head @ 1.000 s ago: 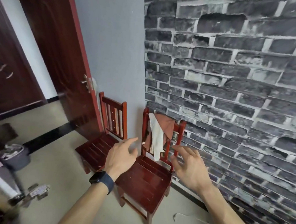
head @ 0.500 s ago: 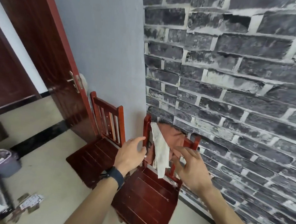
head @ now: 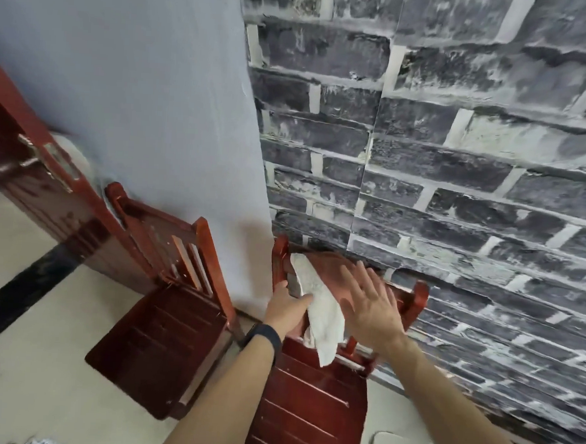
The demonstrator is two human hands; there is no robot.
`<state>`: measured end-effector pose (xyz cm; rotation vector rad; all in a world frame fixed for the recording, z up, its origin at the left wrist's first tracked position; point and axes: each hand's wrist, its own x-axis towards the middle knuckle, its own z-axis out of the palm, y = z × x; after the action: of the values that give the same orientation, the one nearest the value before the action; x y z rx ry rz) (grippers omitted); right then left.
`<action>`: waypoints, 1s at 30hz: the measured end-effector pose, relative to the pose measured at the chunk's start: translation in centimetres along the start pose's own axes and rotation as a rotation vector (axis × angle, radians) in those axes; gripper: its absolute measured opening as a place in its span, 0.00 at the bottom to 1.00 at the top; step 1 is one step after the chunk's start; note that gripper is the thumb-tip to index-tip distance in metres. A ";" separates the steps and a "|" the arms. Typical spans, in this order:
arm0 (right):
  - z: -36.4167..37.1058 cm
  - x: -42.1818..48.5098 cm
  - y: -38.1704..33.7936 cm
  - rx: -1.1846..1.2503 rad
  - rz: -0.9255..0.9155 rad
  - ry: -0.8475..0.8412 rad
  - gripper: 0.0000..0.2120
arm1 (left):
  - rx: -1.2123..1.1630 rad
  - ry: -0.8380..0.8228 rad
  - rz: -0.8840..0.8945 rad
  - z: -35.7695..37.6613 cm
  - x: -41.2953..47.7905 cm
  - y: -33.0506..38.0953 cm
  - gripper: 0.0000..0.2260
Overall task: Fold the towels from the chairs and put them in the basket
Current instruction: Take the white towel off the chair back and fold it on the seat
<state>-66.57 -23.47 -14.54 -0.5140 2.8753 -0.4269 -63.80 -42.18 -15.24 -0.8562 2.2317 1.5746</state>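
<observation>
Both hands have moved in from in front of the right chair [head: 307,411] to its backrest. Two towels hang over the top rail there, against the brick-pattern wall [head: 460,163]: a white towel [head: 325,313] trailing down towards the seat, and a rust-brown towel [head: 327,262] behind it. The left hand [head: 288,310], with a dark wristband [head: 264,336], touches the white towel's left edge; whether its fingers pinch the cloth cannot be told. The right hand [head: 370,307] is spread flat, fingers straight, over the rust-brown towel. The left chair [head: 160,344] stands just beside.
</observation>
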 end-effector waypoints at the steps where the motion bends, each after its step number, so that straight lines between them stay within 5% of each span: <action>1: 0.5 1.0 -0.4 -0.022 0.033 -0.018 0.30 | -0.031 -0.010 -0.001 0.3 1.7 0.2 0.31; 4: 2.6 2.7 -0.6 -0.028 0.161 -0.032 0.29 | -0.001 -0.088 0.047 1.3 5.5 0.8 0.19; 9: 3.3 3.2 -1.4 0.045 0.281 -0.002 0.26 | 0.316 -0.047 0.256 0.9 6.3 0.2 0.16; 16: 2.8 4.3 -2.1 0.233 0.397 0.082 0.23 | 0.079 -0.132 0.543 -6.4 4.5 5.5 0.05; 26: 2.1 4.0 -2.3 0.068 0.416 -0.057 0.28 | -0.145 0.010 0.856 -20.4 -4.0 18.9 0.06; 30: -0.3 3.8 -5.4 0.014 0.440 0.006 0.32 | -0.122 0.007 0.961 -24.6 -8.6 22.7 0.02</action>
<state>-68.44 -29.61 -13.12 0.1272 2.8703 -0.3709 -68.17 -57.01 15.65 0.2938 2.7429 2.0549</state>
